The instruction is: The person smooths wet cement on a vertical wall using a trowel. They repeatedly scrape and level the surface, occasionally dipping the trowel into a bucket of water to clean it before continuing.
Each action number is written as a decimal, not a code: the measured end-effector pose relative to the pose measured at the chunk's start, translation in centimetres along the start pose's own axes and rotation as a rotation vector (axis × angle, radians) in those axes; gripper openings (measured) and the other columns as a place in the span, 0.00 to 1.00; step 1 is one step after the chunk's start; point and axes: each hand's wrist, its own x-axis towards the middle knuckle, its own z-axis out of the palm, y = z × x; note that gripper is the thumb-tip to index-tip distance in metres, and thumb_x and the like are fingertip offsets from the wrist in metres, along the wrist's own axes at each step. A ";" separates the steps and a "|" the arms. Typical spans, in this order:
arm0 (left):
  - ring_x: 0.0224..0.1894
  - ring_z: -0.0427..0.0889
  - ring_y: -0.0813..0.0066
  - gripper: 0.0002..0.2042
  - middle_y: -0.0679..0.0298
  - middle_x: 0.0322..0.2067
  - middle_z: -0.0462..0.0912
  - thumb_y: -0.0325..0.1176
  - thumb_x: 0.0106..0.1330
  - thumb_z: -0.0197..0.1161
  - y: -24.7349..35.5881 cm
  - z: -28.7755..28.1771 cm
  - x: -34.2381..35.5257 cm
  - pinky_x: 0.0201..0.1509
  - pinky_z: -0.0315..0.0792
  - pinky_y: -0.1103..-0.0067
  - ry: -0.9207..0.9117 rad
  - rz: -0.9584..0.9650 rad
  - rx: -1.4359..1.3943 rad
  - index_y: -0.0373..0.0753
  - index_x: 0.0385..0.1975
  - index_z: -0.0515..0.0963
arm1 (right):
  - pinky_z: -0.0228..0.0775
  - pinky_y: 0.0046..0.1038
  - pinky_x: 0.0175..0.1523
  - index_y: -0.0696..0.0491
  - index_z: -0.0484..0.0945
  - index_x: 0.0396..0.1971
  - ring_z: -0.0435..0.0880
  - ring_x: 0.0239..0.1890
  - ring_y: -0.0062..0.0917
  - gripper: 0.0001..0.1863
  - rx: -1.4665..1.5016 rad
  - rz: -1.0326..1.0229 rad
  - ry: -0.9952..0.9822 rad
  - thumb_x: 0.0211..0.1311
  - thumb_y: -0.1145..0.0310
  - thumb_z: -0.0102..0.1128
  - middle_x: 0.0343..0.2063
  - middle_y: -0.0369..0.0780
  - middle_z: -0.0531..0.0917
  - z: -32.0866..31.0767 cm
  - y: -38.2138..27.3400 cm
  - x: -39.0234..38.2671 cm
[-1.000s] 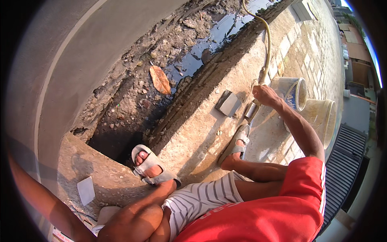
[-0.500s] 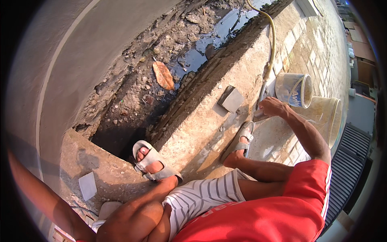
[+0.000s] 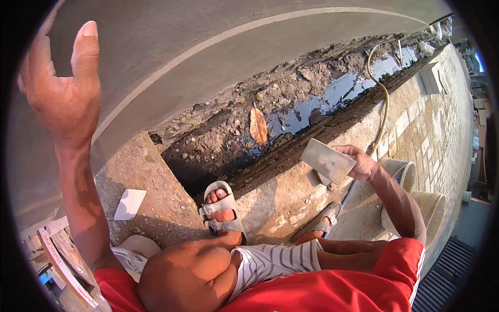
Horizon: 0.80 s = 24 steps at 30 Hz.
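My right hand (image 3: 364, 164) grips one end of a thin, flat, greyish rectangular piece (image 3: 328, 160), its thumb and fingers on either side of the edge. It is held in the air over the concrete ledge (image 3: 270, 203). A small grey block (image 3: 323, 178) lies on the ledge, mostly hidden behind the held piece. Raised at the far left, my left hand (image 3: 67, 83) has its thumb and fingers spread and nothing in it. It is in front of the grey plastered wall (image 3: 156, 36); whether it touches the wall I cannot tell.
Beyond my sandalled feet runs a muddy drain (image 3: 202, 158) with dark water and a brown leaf (image 3: 258, 126). A hose (image 3: 385, 112) lies on the right. Two buckets (image 3: 432, 216) stand by my right arm. Left lies a pale flat piece (image 3: 130, 204), above an open container (image 3: 65, 260).
My right hand has lifted the flat piece from beside my right sandal to over the ledge. My left hand has come into view, raised beside the wall. The view has turned.
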 end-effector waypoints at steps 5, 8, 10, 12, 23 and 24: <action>0.63 0.74 0.53 0.24 0.51 0.55 0.80 0.36 0.65 0.63 5.7 -4.1 -4.1 0.76 0.49 0.54 -0.702 -0.257 -0.434 0.36 0.61 0.73 | 0.80 0.29 0.54 0.60 0.72 0.63 0.86 0.48 0.23 0.35 0.024 -0.019 -0.214 0.58 0.60 0.74 0.49 0.40 0.85 7.3 -4.2 6.5; 0.62 0.76 0.51 0.26 0.46 0.54 0.81 0.39 0.68 0.61 6.4 -5.8 -8.6 0.70 0.63 0.61 -1.042 -0.734 -0.822 0.32 0.63 0.70 | 0.80 0.27 0.51 0.58 0.74 0.60 0.86 0.47 0.21 0.26 -0.037 -0.064 -0.278 0.64 0.64 0.66 0.47 0.38 0.85 13.5 -4.8 9.4; 0.52 0.83 0.48 0.28 0.41 0.49 0.83 0.41 0.68 0.62 7.2 -5.7 -13.1 0.55 0.75 0.63 -0.934 -0.820 -0.930 0.27 0.61 0.69 | 0.80 0.28 0.52 0.58 0.74 0.60 0.86 0.48 0.22 0.26 -0.046 -0.086 -0.420 0.64 0.65 0.66 0.47 0.39 0.85 16.7 -4.5 10.8; 0.46 0.85 0.54 0.25 0.43 0.43 0.84 0.39 0.68 0.64 7.7 -6.2 -13.4 0.51 0.75 0.63 -0.987 -0.905 -1.054 0.26 0.57 0.72 | 0.81 0.29 0.50 0.59 0.75 0.58 0.86 0.46 0.23 0.25 -0.055 -0.106 -0.400 0.63 0.65 0.67 0.46 0.39 0.85 20.6 -4.1 12.0; 0.28 0.76 0.76 0.12 0.62 0.22 0.77 0.33 0.69 0.63 6.5 -9.5 -14.4 0.32 0.68 0.70 -0.724 -1.007 -1.108 0.31 0.29 0.74 | 0.81 0.32 0.51 0.59 0.72 0.59 0.86 0.45 0.27 0.27 -0.192 -0.172 -0.612 0.61 0.67 0.67 0.46 0.40 0.84 25.3 -5.9 13.6; 0.28 0.75 0.77 0.12 0.63 0.22 0.76 0.33 0.70 0.62 6.2 -9.5 -14.0 0.33 0.68 0.71 -0.729 -0.971 -1.117 0.32 0.28 0.73 | 0.80 0.32 0.51 0.59 0.72 0.59 0.85 0.45 0.27 0.27 -0.217 -0.198 -0.611 0.62 0.67 0.67 0.47 0.40 0.84 25.4 -6.4 13.8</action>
